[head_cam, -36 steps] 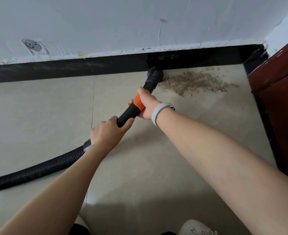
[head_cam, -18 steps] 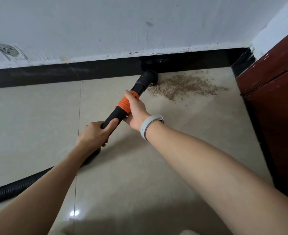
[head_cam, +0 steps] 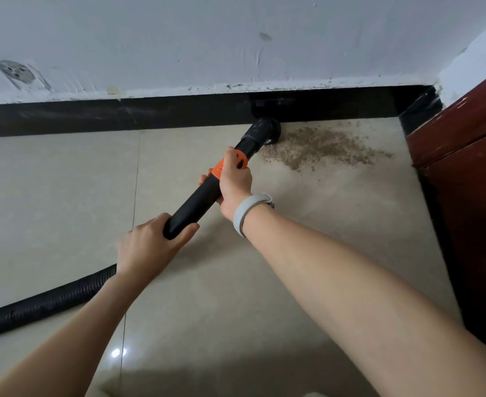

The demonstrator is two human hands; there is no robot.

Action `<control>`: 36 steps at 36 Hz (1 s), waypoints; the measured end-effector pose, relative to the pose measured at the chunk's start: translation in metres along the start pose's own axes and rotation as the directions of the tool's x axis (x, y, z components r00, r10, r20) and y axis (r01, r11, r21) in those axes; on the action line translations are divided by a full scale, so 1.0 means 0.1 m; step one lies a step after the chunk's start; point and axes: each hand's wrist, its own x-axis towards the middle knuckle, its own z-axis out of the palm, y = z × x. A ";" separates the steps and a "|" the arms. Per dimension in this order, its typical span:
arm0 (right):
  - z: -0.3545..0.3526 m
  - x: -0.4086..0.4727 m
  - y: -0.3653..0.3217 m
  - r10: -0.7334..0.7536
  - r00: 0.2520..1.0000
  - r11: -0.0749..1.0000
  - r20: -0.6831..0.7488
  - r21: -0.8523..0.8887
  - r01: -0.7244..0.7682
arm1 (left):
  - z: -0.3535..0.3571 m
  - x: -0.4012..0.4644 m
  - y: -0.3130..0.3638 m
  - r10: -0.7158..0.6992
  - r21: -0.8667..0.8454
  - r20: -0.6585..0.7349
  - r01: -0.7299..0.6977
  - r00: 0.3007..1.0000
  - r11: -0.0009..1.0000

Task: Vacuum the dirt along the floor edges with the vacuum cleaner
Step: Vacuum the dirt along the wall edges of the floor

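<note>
Head view: both hands, left (head_cam: 147,247) and right (head_cam: 233,181), grasp the wand (head_cam: 198,202); best sweep its nozzle (head_cam: 264,130) slowly rightward through the dirt (head_cam: 322,147), hugging the baseboard (head_cam: 121,116).

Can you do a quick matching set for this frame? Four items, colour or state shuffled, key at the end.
Column 1:
1. vacuum wand
2. dirt pile
3. ribbed hose
4. wristband

Column 2:
A. scattered on the tile to the right of the nozzle, near the black skirting
B. pale grey, on the right wrist
C. held by the left hand and the right hand, with an orange collar
D. trails over the floor toward the left edge of view

Pairs: 1-C, 2-A, 3-D, 4-B
</note>
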 end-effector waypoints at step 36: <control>-1.74 0.25 -1.16 -0.082 0.968 0.962 -0.235 0.235 0.139 | 0.66 0.27 1.92 0.346 -0.066 0.231 -0.340 0.909 0.938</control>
